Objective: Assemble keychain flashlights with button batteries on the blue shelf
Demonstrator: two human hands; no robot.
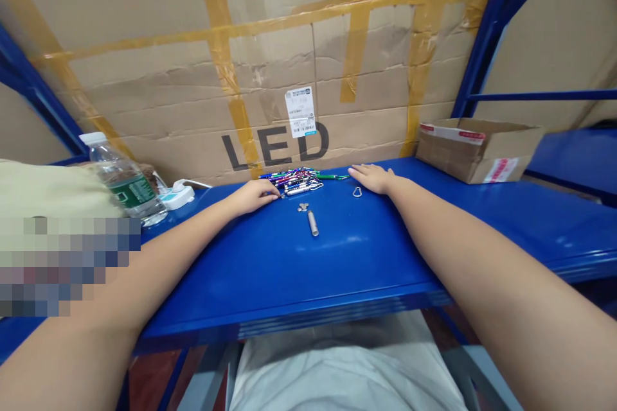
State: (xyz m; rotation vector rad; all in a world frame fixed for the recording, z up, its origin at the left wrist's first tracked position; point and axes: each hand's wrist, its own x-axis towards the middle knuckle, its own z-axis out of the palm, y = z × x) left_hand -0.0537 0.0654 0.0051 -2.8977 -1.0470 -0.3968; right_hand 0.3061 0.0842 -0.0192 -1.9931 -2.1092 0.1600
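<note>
On the blue shelf, a heap of small metallic tubes with clips point(299, 180) in several colours lies near the cardboard. My left hand point(255, 195) is at the heap's left side, its fingers curled and pressed together at a small dark piece too tiny to name. Stretched flat on the shelf to the right, my right hand point(373, 177) has its fingertips by the end of a green tube point(332, 177). A silver carabiner clip point(357, 192) lies just below that hand. Closer to me are a loose silver tube point(313, 223) and several small round silver pieces point(303, 207).
A large taped cardboard box point(270, 90) marked LED stands behind. To the left are a water bottle point(126, 183) and a white device with a cable point(177, 195). An open small carton point(475, 151) sits at right, beside a blue rack post point(486, 38).
</note>
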